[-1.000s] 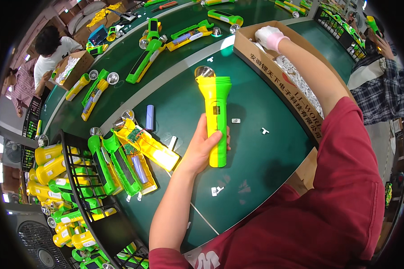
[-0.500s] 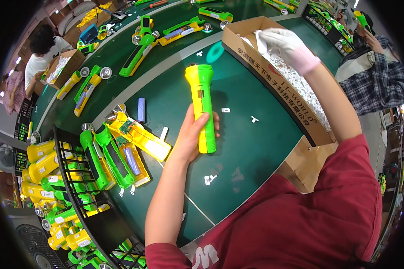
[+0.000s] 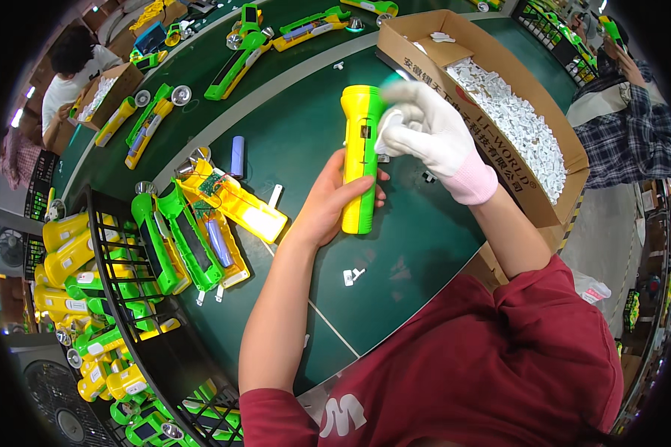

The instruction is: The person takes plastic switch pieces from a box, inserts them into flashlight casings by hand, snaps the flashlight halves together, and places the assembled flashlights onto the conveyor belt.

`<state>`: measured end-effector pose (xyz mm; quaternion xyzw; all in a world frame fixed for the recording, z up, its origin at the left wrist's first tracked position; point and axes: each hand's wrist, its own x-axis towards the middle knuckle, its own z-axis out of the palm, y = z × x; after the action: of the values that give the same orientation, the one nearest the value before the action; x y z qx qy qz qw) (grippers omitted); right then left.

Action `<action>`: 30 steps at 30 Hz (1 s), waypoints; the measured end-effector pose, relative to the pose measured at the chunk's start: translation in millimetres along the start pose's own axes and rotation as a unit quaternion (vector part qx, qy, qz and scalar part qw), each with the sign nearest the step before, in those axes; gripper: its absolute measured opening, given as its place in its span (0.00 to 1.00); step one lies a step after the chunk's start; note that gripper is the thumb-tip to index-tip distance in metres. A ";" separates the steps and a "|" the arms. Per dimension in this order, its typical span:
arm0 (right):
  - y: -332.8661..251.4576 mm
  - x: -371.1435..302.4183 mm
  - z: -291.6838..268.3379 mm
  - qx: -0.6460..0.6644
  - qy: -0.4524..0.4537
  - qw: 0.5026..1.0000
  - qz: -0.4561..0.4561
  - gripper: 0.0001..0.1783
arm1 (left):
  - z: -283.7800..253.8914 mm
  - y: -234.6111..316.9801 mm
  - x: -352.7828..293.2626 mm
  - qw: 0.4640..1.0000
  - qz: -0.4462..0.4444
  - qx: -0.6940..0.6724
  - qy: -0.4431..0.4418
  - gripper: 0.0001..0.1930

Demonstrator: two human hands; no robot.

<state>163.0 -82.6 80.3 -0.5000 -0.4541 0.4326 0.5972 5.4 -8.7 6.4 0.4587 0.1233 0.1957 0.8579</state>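
From here, the left hand (image 3: 327, 200) grasps a flashlight (image 3: 357, 159); the gloved right hand (image 3: 434, 135) curls beside it, its hold unclear.

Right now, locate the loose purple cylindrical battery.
The loose battery is upper left of centre in the head view, on the green tabletop, just beyond the open yellow plastic casing.

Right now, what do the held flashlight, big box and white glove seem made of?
Flashlight: likely hard plastic, semi-gloss; crisp lengthwise seam, bright even colours.
Box: cardboard, matte; plain brown, thin folded walls.
Glove: probably knit fabric, matte; follows the hand's shape, weave too blurred to confirm.
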 end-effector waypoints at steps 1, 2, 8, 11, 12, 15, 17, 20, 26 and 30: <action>-0.3 2.1 3.2 -0.011 -0.017 0.999 -0.027 0.19 | 0.8 -0.5 0.9 1.000 -0.006 0.010 0.005 0.27; 4.6 4.7 6.8 -0.052 -0.010 0.998 -0.045 0.21 | -0.1 -0.9 1.2 1.000 -0.004 0.008 0.002 0.26; 4.8 13.2 8.6 -0.131 0.000 0.991 -0.006 0.10 | 2.2 -0.9 0.9 1.000 0.011 0.016 0.019 0.24; 13.4 14.2 5.9 -0.172 -0.021 0.985 -0.003 0.09 | -0.4 -1.2 1.2 1.000 0.006 -0.003 0.025 0.23; 14.7 14.8 4.9 -0.171 -0.023 0.985 -0.001 0.09 | -1.7 -1.6 1.4 1.000 0.005 -0.003 0.027 0.23; 12.9 17.3 -1.0 -0.297 -0.041 0.952 -0.065 0.09 | -1.6 -0.3 2.0 0.999 -0.009 -0.037 0.012 0.23; 12.2 21.4 -6.5 -0.355 -0.107 0.921 -0.117 0.08 | -0.5 -0.1 2.0 1.000 -0.012 -0.025 0.011 0.21; 4.9 27.7 -9.9 -0.361 -0.165 0.910 -0.124 0.07 | -1.8 -0.9 2.8 1.000 -0.014 -0.022 0.002 0.21; -9.2 33.3 -4.7 -0.408 -0.212 0.884 -0.083 0.05 | -0.5 -1.3 2.0 1.000 0.001 -0.015 0.004 0.22; -2.4 33.4 -6.1 -0.426 -0.208 0.867 -0.151 0.08 | 1.3 -0.3 1.1 1.000 0.014 0.007 0.016 0.22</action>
<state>176.2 -51.7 85.8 -0.5297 -0.7779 0.1954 0.2758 6.9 -9.4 6.8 0.4628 0.1318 0.2142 0.8500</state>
